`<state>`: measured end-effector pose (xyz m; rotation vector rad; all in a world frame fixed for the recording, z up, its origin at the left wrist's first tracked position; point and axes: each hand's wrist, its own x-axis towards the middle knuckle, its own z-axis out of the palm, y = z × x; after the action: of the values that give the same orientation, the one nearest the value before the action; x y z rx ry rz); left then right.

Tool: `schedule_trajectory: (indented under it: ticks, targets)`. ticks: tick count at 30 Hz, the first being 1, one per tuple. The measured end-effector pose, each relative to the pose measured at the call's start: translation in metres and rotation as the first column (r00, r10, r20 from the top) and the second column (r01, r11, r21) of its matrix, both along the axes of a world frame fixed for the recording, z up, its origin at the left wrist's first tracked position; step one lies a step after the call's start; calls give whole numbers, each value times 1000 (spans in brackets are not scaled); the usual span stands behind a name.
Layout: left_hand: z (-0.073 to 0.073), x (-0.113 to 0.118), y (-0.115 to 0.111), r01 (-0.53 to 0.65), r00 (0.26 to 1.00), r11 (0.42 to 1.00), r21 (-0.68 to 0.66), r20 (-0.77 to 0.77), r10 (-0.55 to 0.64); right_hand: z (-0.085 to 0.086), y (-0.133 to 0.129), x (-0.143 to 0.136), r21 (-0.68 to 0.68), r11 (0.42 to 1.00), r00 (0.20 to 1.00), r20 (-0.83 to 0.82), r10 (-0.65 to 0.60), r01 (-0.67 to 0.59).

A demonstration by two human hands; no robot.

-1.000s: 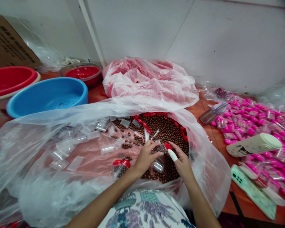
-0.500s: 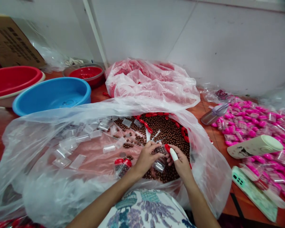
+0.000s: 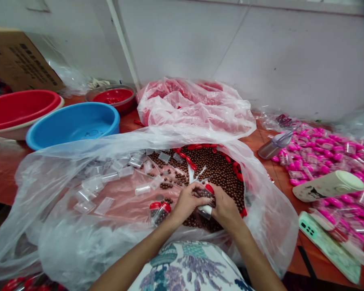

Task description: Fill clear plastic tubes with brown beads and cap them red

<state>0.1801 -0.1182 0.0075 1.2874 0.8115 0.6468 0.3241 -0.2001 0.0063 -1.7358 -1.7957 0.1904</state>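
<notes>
My left hand [image 3: 185, 204] is closed around a small clear plastic jar [image 3: 206, 195] with brown balls inside. A red cap [image 3: 209, 188] sits at the jar's top, gripped by my closed right hand [image 3: 226, 205]. Whether the cap is fully seated I cannot tell. A white cover on one right finger shows under the jar. Below both hands spread many loose brown balls [image 3: 227, 173] on a clear plastic sheet [image 3: 269, 214]. To the left of my left hand lie two filled jars [image 3: 160, 212] with red caps. Farther left are several empty clear jars [image 3: 92, 184].
Beyond the sheet stand a blue basin [image 3: 74, 123], a red basin [image 3: 21, 107] and a bag of red pieces [image 3: 194, 103]. On the right are a tumbler [image 3: 274, 145], a cream bottle [image 3: 327, 186], a phone [image 3: 330, 246] and a pile of pink-capped jars [image 3: 324, 153].
My right hand has moved left and closed in on the jar, bringing the red cap onto its top. The white-covered finger has swung from above to beneath. The view has shifted slightly.
</notes>
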Motion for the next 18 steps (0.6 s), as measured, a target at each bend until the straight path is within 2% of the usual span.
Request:
schedule_trajectory:
  ticks: [3,9,14,18]
  targets:
    - [2,-1,-3,23,998,984,-179,69,-10,4,2,-5,8,999,999,42,34,-35]
    - [9,4,-17,-19,997,962,-274,61,37,0,0,-22,-16,999,990,127,54,-52]
    - [3,4,-25,-65,998,972,-227,6,68,0,-3,-29,-22,997,995,72,76,-75]
    - [2,0,-22,-78,996,997,-21,-54,77,4,-6,-22,-77,990,988,-108,111,-120]
